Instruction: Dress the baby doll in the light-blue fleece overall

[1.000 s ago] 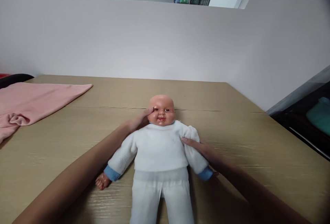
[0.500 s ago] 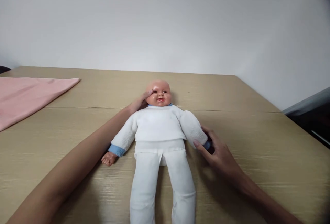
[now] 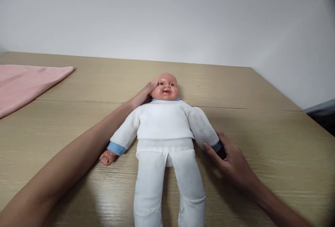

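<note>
A baby doll (image 3: 165, 119) lies on its back, in a white fleece top with blue cuffs and white trousers. Its head points to the far side, and its feet are cut off by the frame's bottom edge. My left hand (image 3: 147, 91) cups the side of the doll's head, thumb on the cheek near the eye; the other fingers are mostly hidden behind the head. Around the doll's lower arm at the right, near the blue cuff, my right hand (image 3: 227, 155) is closed, thumb over the sleeve. The doll's other arm rests beside my left forearm.
A pink cloth (image 3: 28, 84) lies flat at the left of the wooden table (image 3: 264, 129). A seam runs across the tabletop. Behind it stands a pale wall (image 3: 167, 17). Something dark with a grey cover (image 3: 323, 113) is beyond the right edge.
The view has tilted and shifted a little, so the table and cloth sit higher in the picture. Both hands keep their places on the doll's head and arm.
</note>
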Action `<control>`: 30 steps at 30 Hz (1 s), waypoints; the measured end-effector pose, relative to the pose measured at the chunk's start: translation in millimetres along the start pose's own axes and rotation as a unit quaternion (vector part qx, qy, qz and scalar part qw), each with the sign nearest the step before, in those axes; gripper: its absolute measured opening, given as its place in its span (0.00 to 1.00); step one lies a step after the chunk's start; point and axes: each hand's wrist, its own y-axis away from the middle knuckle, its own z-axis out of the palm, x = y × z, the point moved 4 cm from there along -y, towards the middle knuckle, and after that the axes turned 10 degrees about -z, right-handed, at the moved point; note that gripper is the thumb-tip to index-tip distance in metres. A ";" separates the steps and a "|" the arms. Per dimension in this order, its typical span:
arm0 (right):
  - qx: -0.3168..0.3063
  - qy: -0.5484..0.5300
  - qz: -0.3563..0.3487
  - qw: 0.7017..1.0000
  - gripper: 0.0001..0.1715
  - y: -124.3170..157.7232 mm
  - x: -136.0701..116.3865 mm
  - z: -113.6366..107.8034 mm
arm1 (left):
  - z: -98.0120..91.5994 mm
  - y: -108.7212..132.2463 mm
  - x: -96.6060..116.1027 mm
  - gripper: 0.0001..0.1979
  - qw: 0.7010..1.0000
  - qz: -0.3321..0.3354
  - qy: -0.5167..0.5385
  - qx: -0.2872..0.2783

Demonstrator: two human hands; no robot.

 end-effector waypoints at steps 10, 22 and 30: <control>-0.012 -0.001 -0.018 1.000 0.34 -2.8 -0.7 0.0 | -3.5 0.1 -4.6 0.28 0.999 -0.023 0.017 0.028; 0.022 0.025 -0.058 0.998 0.33 1.6 0.4 6.2 | -10.9 13.6 6.5 0.27 0.988 0.041 -0.104 0.106; 0.151 0.126 -0.128 0.972 0.38 26.6 -38.0 -10.7 | 23.7 103.5 33.0 0.14 0.901 0.150 -0.304 0.269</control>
